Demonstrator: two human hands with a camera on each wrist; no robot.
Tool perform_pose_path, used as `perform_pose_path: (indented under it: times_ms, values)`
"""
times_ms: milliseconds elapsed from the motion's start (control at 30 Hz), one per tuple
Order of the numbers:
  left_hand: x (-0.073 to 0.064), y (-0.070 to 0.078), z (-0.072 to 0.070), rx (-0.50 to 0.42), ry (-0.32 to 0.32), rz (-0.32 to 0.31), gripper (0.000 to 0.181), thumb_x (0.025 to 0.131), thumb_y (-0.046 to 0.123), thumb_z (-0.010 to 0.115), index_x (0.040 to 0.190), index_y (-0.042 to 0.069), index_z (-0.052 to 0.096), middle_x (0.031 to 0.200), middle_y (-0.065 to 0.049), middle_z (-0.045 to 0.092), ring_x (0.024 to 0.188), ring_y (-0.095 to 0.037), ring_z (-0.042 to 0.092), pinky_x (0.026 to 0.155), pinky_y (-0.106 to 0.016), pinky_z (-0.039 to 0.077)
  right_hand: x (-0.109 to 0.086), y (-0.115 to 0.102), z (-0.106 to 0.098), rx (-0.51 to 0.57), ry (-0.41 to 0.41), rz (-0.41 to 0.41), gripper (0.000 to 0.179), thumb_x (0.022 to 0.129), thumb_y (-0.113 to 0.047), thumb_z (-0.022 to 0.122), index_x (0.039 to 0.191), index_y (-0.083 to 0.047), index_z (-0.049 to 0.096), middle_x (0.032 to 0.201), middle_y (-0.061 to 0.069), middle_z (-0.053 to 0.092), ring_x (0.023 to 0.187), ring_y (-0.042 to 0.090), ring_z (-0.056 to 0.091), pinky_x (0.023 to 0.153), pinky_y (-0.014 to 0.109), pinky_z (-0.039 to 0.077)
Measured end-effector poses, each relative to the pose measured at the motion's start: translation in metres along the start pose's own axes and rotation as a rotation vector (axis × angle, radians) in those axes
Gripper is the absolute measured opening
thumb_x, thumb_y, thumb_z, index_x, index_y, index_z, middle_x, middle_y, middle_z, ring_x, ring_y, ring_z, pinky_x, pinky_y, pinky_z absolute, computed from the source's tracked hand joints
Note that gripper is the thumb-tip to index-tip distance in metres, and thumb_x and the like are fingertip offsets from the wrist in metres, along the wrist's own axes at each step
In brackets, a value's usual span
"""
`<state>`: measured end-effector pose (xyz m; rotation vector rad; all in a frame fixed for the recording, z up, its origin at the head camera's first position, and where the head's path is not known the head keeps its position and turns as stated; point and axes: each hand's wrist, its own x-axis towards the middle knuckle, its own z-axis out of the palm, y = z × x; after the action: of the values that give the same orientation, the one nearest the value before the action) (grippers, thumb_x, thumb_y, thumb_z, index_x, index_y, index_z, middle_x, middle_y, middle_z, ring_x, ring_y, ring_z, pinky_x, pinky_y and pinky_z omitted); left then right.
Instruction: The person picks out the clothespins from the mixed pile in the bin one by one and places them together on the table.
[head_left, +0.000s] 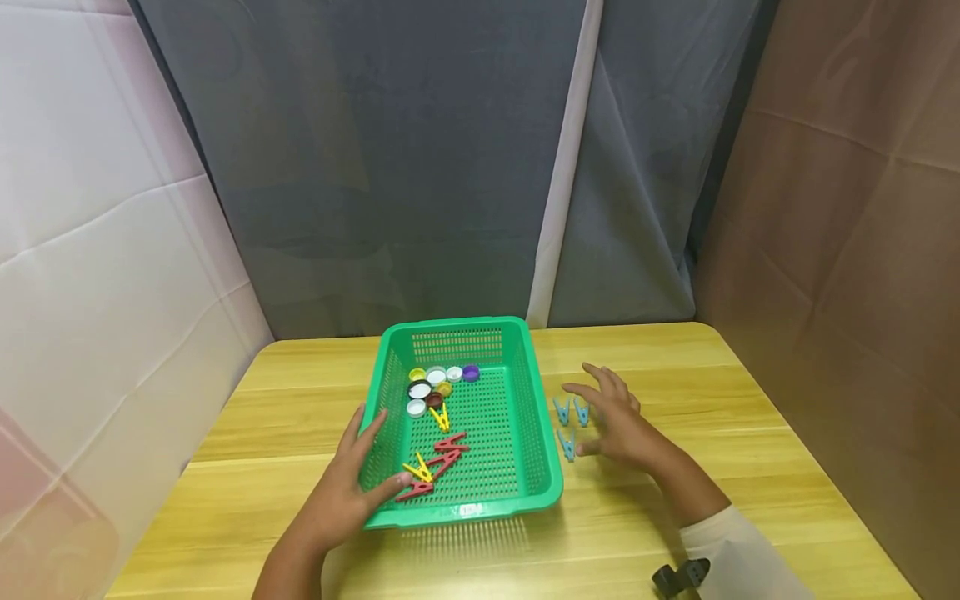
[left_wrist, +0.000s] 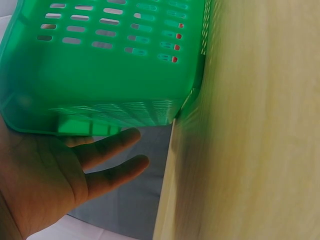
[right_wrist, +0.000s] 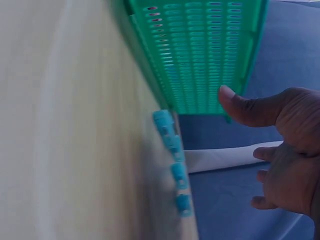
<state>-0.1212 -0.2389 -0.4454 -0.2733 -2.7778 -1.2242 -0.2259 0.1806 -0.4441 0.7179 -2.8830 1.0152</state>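
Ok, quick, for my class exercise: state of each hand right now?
Left hand: open, at the left side of the green plastic basket.
Right hand: open, empty, near the blue clothespins.

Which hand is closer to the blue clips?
Right. The right hand is just beside the blue clips; the left hand is across the green basket, at its left edge.

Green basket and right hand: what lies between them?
Blue clips lie on the table between the green basket and the right hand, seen in the head view.
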Motion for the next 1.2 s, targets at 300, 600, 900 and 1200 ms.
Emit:
perform_pose_path:
  times_ms: [300,600,900,1200]
  values:
    - [0.000,0.002,0.000,-0.005,0.000,-0.002,0.097,0.099,0.043,0.080,0.174,0.011,0.028,0.183,-0.025,0.003,0.160,-0.067,0.020,0.117,-0.088,0.030,0.002,-0.020,-0.018,0.025,0.073,-0.061,0.083,0.085,0.004,0.089,0.159,-0.011,0.054,0.180,0.020,0.020,0.166,0.052,0.012,0.120,0.087,0.012]
    - [0.000,0.003,-0.001,-0.008,-0.007,-0.005,0.097,0.099,0.043,0.080,0.174,0.013,0.027,0.183,-0.025,0.002,0.161,-0.067,0.021,0.117,-0.087,0.031,0.020,-0.053,-0.020,0.135,0.152,-0.161,0.070,0.094,0.001,0.083,0.157,-0.007,0.054,0.175,0.020,0.032,0.160,0.051,0.037,0.119,0.070,0.047]
    - [-0.001,0.001,-0.002,-0.012,-0.008,-0.008,0.097,0.099,0.044,0.080,0.174,0.013,0.027,0.183,-0.025,0.001,0.161,-0.067,0.019,0.117,-0.088,0.030,0.043,-0.088,0.000,0.244,0.022,-0.199,0.068,0.098,-0.002,0.079,0.160,-0.008,0.052,0.176,0.016,0.033,0.155,0.046,0.047,0.117,0.065,0.051]
    - [0.000,0.001,-0.001,-0.010,-0.008,-0.013,0.098,0.099,0.045,0.080,0.174,0.011,0.027,0.184,-0.024,0.001,0.161,-0.067,0.019,0.117,-0.087,0.030,0.065,-0.106,0.025,0.241,-0.172,-0.192,0.063,0.103,-0.007,0.076,0.161,-0.013,0.053,0.175,0.013,0.034,0.157,0.042,0.046,0.118,0.064,0.050]
